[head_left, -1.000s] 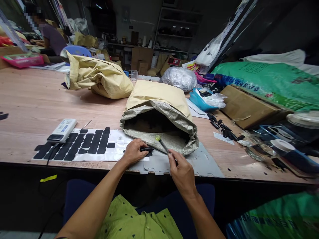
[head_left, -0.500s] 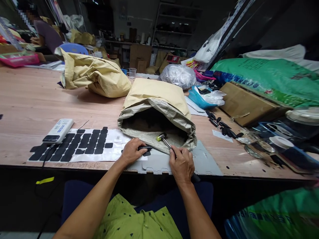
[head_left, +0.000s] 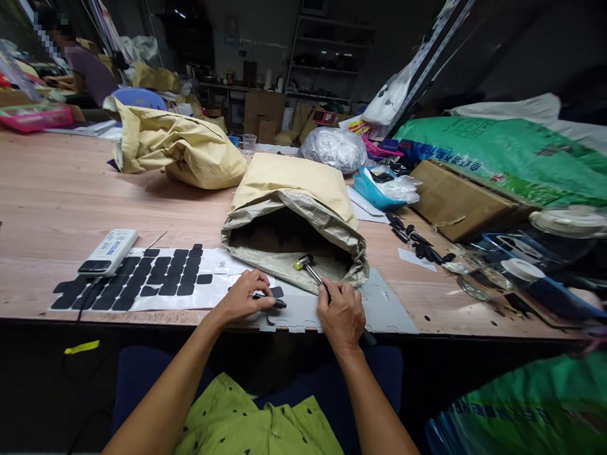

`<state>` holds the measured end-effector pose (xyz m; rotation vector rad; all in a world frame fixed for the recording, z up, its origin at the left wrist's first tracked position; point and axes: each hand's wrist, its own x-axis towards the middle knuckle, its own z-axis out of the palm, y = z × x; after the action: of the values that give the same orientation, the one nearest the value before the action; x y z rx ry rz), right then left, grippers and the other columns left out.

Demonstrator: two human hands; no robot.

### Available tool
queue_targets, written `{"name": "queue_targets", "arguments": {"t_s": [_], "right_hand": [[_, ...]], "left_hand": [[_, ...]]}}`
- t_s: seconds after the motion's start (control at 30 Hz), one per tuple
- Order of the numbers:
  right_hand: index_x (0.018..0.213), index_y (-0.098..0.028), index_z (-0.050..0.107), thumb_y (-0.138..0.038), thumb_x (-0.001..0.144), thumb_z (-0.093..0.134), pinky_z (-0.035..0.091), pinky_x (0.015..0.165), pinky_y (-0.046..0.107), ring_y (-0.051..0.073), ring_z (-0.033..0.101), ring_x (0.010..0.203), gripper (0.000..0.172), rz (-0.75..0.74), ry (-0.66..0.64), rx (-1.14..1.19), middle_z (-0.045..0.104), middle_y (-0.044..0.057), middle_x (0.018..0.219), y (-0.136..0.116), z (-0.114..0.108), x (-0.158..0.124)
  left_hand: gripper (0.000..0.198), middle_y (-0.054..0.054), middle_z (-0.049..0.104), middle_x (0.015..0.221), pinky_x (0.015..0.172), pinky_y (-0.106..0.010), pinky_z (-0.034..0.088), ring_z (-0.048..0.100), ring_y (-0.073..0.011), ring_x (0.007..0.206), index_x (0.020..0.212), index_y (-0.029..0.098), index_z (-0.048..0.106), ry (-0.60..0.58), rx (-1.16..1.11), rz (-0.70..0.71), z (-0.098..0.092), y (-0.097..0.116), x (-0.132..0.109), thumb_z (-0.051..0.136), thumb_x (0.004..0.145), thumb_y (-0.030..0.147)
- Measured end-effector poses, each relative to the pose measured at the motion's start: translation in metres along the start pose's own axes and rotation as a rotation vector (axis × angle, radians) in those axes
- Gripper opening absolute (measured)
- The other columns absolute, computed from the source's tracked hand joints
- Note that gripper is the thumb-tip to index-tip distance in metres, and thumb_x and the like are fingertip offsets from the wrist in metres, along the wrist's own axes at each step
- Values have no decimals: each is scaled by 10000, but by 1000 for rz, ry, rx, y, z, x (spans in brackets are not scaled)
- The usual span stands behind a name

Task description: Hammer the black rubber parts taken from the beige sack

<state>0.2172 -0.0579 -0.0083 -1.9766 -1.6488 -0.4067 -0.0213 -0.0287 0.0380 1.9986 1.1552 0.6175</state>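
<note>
My left hand point(head_left: 247, 297) pinches a slim black part point(head_left: 279, 304) between thumb and fingers, just over the grey board point(head_left: 298, 312), between me and the sack; I hold it lightly, probably to steer its tip. My right hand point(head_left: 342, 314) is wrapped around the handle of a small hammer point(head_left: 315, 274), partway up, likely for short, controlled movement. Its yellow-ended head points to 11 o'clock, over the lip of the sack point(head_left: 298, 169); I cannot tell whether they touch. That sack lies at 12 o'clock, mouth gaping towards me, seemingly for easy reach. At 9 to 10 o'clock on the desk point(head_left: 52, 208), a white sheet point(head_left: 218, 260) carries black patches in rows, perhaps to keep them orderly. Loose black pieces point(head_left: 422, 248) lie at 2 o'clock.
</note>
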Motion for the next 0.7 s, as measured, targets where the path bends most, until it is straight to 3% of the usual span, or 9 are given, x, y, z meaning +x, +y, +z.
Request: {"name": "queue_targets", "arguments": {"t_s": [0.13, 0.23, 0.33, 0.47, 0.6, 0.7], "right_hand": [[1056, -232, 717, -314, 929, 470, 337, 714, 321, 197, 456, 823, 290, 5, 3, 0, 612, 68, 939, 0, 0, 0], [1056, -229, 715, -314, 927, 464, 335, 712, 323, 201, 459, 822, 295, -3, 10, -3, 612, 71, 935, 0, 1, 0], [1056, -226, 714, -315, 924, 461, 330, 699, 322, 204, 466, 825, 300, -8, 13, -10, 612, 74, 934, 0, 1, 0], [1059, -227, 710, -308, 924, 463, 335, 696, 322, 201, 468, 824, 294, -10, 2, -24, 615, 71, 941, -1, 0, 0], [1068, -229, 705, -299, 922, 472, 342, 699, 324, 201, 466, 829, 283, -8, -1, -24, 608, 71, 943, -1, 0, 0], [1069, -231, 699, -293, 919, 473, 347, 699, 323, 201, 464, 837, 279, 7, -17, -12, 602, 74, 950, -1, 0, 0]], "left_hand": [[48, -39, 484, 1418, 1069, -484, 367, 382, -312, 1325, 793, 253, 742, -141, 45, 25, -3, 6, -37, 735, 746, 246], [147, -36, 398, 1501, 1086, -531, 345, 305, -355, 1386, 801, 263, 743, -134, 102, 18, 0, 4, -58, 796, 674, 209], [152, -45, 428, 1477, 1070, -516, 373, 334, -354, 1370, 772, 253, 735, -117, 113, 29, -1, 5, -59, 823, 649, 231], [93, -67, 634, 1211, 976, -415, 463, 558, -258, 1146, 828, 231, 719, 38, 39, 49, -6, 12, -23, 745, 750, 273], [189, -60, 718, 940, 768, -306, 519, 654, -192, 869, 939, 185, 707, 274, -55, -43, -9, 14, 47, 624, 848, 329], [193, -72, 735, 893, 786, -301, 499, 670, -204, 855, 894, 172, 716, 399, 17, -222, -7, 8, 102, 600, 849, 319]]}}
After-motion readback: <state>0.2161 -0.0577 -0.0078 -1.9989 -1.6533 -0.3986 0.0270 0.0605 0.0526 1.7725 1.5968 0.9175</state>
